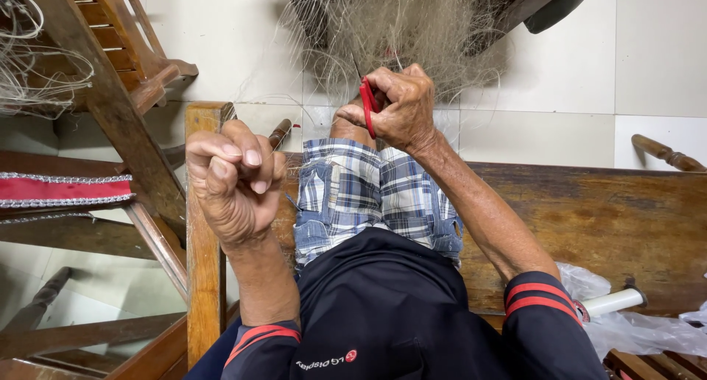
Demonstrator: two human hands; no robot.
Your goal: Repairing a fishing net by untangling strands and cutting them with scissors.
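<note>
Gripping a red netting needle point(367, 106), our right hand point(398, 107) closes its grip around the tool, thumb and fingers pressed on it just above our knee. Our left hand point(234, 177) is clenched with thumb and forefinger pinched together; we cannot tell for sure whether a fine line runs between them. Right beyond the right hand hangs a pale fishing net point(401, 26), its loose strands reaching down to the knuckles. We sit in plaid shorts point(375, 196) on a dark wooden bench point(604, 218). A wooden chair point(110, 63) stands at our left on the white tiled floor point(221, 26), and a clear plastic bag point(633, 328) with a white tube point(615, 302) lies on the bench at our right.
</note>
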